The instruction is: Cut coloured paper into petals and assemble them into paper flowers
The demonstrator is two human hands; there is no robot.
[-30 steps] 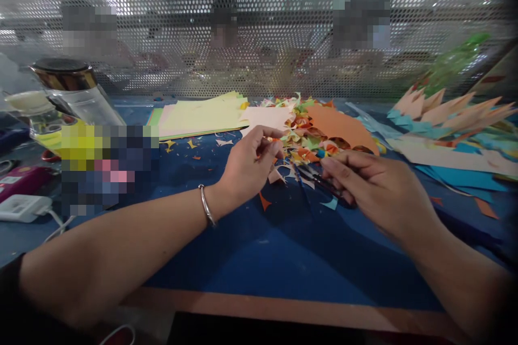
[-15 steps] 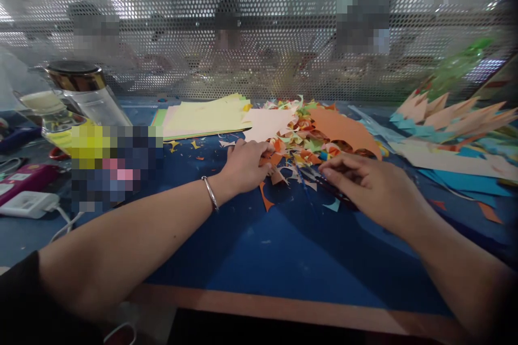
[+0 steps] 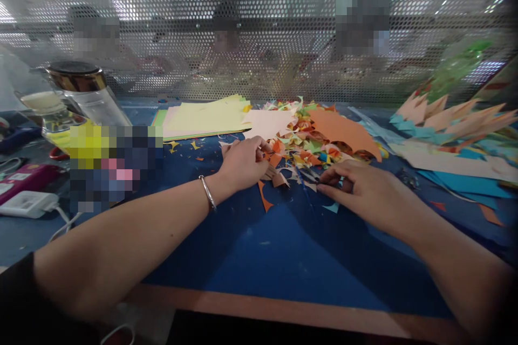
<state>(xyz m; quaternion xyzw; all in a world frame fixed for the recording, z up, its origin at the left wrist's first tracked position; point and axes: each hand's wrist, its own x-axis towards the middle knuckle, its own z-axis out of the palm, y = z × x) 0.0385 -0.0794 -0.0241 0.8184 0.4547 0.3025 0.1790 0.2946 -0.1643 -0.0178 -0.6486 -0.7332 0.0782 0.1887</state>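
Presently: left hand [image 3: 243, 161], fingers curled, pinching at scraps [image 3: 301, 151] heaped mid-table [image 3: 251, 237]; right hand [image 3: 360, 188], fingers pressed together on the heap's near edge. Much paper already cut; uncut sheets [image 3: 202, 116] remain stacked behind.

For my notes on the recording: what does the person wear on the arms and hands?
Both forearms are bare. The left hand has a thin silver bangle at the wrist; a dark sleeve edge shows near the elbow. The right hand wears nothing visible.
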